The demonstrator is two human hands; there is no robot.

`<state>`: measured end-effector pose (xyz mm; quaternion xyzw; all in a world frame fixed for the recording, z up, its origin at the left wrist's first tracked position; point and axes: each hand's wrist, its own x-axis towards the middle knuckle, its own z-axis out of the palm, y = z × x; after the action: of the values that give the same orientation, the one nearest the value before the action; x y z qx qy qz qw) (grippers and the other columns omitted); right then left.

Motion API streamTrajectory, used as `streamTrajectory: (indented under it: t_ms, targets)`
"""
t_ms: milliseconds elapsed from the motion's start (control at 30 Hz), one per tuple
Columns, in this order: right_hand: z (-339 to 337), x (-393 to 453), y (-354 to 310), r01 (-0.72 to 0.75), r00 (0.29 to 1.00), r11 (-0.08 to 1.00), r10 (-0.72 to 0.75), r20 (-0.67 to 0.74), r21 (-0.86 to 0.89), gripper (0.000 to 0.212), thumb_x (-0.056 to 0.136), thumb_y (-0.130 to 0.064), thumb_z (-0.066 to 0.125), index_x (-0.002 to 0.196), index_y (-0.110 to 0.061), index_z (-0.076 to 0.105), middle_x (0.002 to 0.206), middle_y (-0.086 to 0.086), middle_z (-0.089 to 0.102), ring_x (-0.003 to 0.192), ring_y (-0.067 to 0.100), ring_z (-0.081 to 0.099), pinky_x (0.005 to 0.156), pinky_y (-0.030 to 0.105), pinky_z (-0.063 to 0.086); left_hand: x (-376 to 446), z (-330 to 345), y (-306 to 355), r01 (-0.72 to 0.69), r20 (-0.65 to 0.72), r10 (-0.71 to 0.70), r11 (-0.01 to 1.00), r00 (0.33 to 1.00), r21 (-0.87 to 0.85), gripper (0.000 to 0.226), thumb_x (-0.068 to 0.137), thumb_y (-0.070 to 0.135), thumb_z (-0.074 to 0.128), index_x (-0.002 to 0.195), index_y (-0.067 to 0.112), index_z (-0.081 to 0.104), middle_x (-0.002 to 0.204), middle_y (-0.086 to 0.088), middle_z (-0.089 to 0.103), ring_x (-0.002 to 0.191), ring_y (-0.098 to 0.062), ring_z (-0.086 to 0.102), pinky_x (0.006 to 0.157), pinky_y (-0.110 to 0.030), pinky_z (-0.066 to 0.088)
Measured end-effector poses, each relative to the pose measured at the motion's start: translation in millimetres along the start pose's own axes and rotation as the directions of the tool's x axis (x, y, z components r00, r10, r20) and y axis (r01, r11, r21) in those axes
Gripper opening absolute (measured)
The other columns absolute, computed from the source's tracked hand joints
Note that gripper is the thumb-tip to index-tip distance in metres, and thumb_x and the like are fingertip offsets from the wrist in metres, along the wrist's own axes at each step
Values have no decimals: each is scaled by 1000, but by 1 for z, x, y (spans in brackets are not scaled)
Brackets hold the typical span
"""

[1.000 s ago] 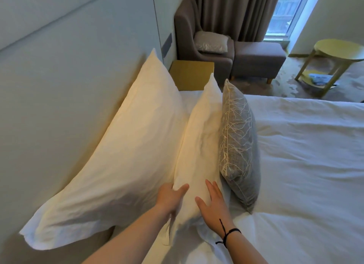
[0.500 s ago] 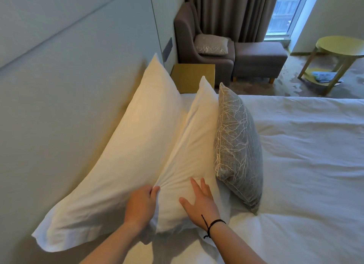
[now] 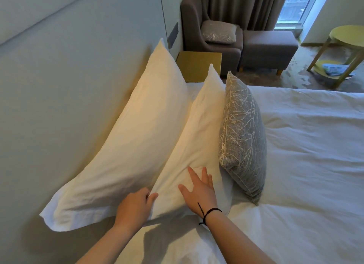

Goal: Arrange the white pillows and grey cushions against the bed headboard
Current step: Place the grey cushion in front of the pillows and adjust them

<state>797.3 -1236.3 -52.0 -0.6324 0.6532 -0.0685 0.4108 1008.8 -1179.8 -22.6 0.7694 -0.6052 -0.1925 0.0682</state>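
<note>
Against the bed headboard [image 3: 82, 82] two white pillows lean, rear pillow [image 3: 128, 145] and front pillow [image 3: 195, 141], fronted by a grey cushion [image 3: 243, 137]. The front pillow's near corner is pinched by the left hand [image 3: 134, 206] and pressed flat by the open right hand [image 3: 201, 190]. Another cushion [image 3: 218, 32] is left on the armchair.

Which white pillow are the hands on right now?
The front pillow, between the back pillow on the headboard and the grey cushion. Both hands touch its near end.
</note>
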Motion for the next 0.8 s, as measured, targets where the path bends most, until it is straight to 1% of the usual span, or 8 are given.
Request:
streamTrajectory:
  t_ms: [100,233,300,400,500,600,700,800]
  targets:
    - [-7,-1,-9,-5,999,1000,6,35,-27,70,87,-60,45,148,-48,14,163,3,-8,148,29,-3,117,44,22,0,-3,10,-13,19,10,978,1000,208,34,96,56,40,79,28,49,69,5,61,68,-18,60,53,-33,37]
    - [-42,-6,-31,90,995,990,-84,57,-107,61,90,-58,46,145,-33,37,155,0,34,141,18,32,110,37,35,25,-10,39,-124,-7,125,987,992,99,28,94,49,43,119,38,45,105,7,66,95,-21,66,74,-36,51]
    - [-69,-11,-46,198,978,977,-202,-56,-82,54,88,-61,45,135,-35,50,139,-12,54,128,9,47,104,32,40,56,-15,64,-136,17,137,990,990,-44,31,96,46,45,126,38,43,115,7,63,99,-18,64,82,-36,54]
    - [-122,-7,-53,264,894,964,-256,-367,-31,50,84,-65,43,123,-38,58,125,-18,61,113,6,55,93,28,44,115,-25,109,-82,77,103,967,992,-243,28,95,42,54,121,34,50,110,7,64,89,-12,62,78,-28,51]
    - [-172,27,-27,141,871,983,-66,-486,121,57,82,-61,56,133,-38,48,134,-10,56,118,14,54,97,40,47,181,-33,151,-29,134,89,918,987,-396,29,94,31,54,121,22,54,99,7,64,91,-13,61,73,-26,46]
    - [-195,72,-3,-93,951,986,129,-280,139,95,76,-60,70,151,-32,19,159,3,23,143,26,27,112,51,33,248,-30,191,11,219,69,939,973,-344,45,96,29,55,136,12,46,129,-10,59,119,-30,55,93,-35,44]
    - [-193,107,13,-149,958,980,176,-225,132,108,73,-58,72,153,-37,1,163,2,-4,148,31,3,115,57,22,312,-17,224,102,281,10,919,960,-381,62,95,30,56,146,6,30,146,-17,44,129,-38,46,105,-43,42]
    - [-184,122,29,-115,959,968,167,-228,225,106,71,-51,70,150,-46,-2,163,-5,-5,149,26,4,115,56,25,370,-7,242,227,297,-74,821,952,-524,57,93,33,60,138,3,41,136,-18,52,116,-39,55,98,-50,49]
